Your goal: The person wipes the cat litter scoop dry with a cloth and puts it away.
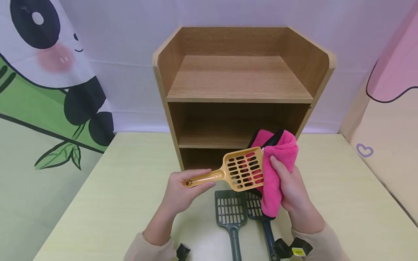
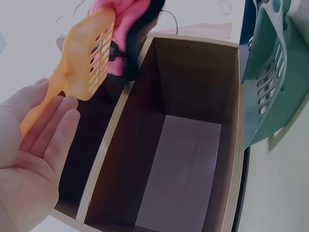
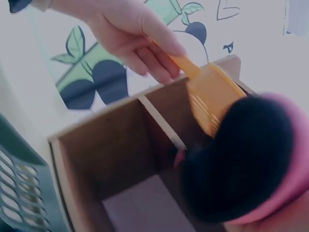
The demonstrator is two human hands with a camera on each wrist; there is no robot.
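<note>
My left hand (image 1: pixel 184 190) grips the handle of an orange slotted litter scoop (image 1: pixel 243 168), its blade pointing right. In my right hand (image 1: pixel 292 185) is a pink cloth (image 1: pixel 274 188) with black edging, pressed against the far end of the scoop's blade. Some of the pink shows through the slots. In the left wrist view my thumb and fingers (image 2: pixel 53 121) lie on either side of the scoop handle. The right wrist view has the black side of the cloth (image 3: pixel 241 159) overlapping the blade. Below the hands lie a grey-green scoop (image 1: pixel 231 210) and a dark blue scoop (image 1: pixel 266 224).
A wooden shelf unit (image 1: pixel 240 78) stands behind the hands on the pale table (image 1: pixel 137 174). The dark scoop's upper part is partly hidden by the cloth. A printed curtain (image 1: pixel 130 54) hangs behind, and a light panel (image 1: pixel 388 145) borders the right side.
</note>
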